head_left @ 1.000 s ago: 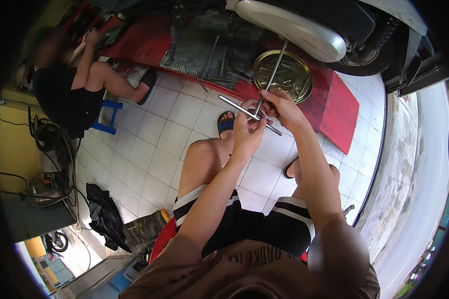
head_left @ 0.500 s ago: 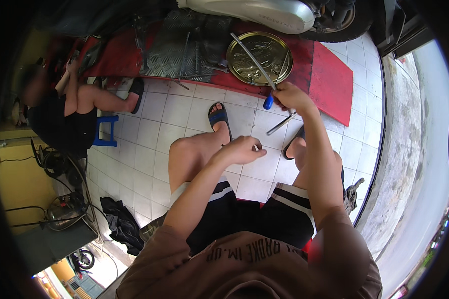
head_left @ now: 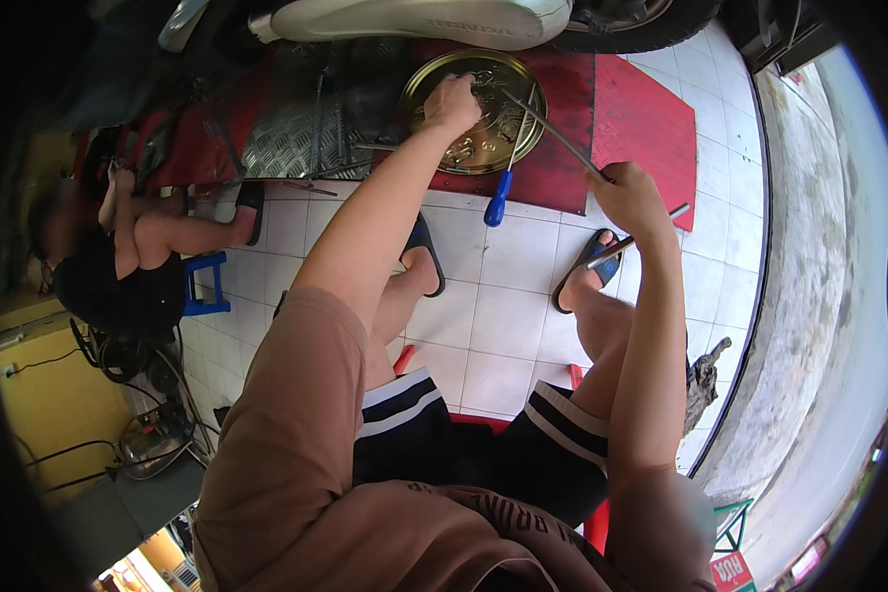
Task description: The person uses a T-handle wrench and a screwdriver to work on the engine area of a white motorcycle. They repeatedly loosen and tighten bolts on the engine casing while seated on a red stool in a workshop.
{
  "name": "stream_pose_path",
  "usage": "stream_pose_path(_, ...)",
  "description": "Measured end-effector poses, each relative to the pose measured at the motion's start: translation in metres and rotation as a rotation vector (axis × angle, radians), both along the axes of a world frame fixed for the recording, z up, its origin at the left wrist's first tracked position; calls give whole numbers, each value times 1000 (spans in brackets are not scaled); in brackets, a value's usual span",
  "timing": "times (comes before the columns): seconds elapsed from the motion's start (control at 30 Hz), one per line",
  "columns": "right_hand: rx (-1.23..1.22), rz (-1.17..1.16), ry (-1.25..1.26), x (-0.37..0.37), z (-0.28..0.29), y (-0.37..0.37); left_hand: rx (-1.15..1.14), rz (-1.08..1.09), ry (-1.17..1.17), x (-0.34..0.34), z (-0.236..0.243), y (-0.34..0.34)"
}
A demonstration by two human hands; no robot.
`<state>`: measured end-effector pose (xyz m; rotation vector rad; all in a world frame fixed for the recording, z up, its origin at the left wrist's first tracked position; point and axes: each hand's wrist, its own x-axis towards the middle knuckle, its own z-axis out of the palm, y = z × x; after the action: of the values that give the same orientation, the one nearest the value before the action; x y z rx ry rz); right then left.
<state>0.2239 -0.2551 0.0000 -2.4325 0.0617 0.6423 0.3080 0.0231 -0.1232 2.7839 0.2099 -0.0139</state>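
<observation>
My left hand reaches into a round gold-coloured metal tray of small metal parts, fingers bent down among them; what they grip, if anything, is hidden. My right hand grips a long steel T-handle wrench below and right of the tray. The wrench shaft slants up over the tray, and its crossbar shows either side of my forearm. A screwdriver with a blue handle rests across the tray's right part, handle hanging toward me over the red platform's edge.
The red platform carries a tread-plate sheet and tools. A scooter is above it. At left another person sits on a blue stool, near hoses and cables. A pavement runs along the right.
My left hand has moved forward from near my knee into the tray. My right hand, still holding the wrench, has drawn to the right. The view has shifted, so the surroundings appear displaced.
</observation>
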Motion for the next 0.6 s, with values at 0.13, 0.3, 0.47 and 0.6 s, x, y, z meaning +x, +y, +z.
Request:
stream_pose_path(0.13, -11, -19, -90, 4, -4, -13, 44, 70, -47, 29, -28, -2)
stream_pose_path(0.3, -72, 49, -34, 8, -26, -29, 103, 92, -179, 28, -40, 4)
stream_pose_path(0.47, -45, 109, -145, 6, -26, -28, -307, 182, -162, 2, 9, 17)
stream_pose_path(0.6, -13, 256, -191, 3, -10, -17, -1124, 252, -37, -76, 62, 43)
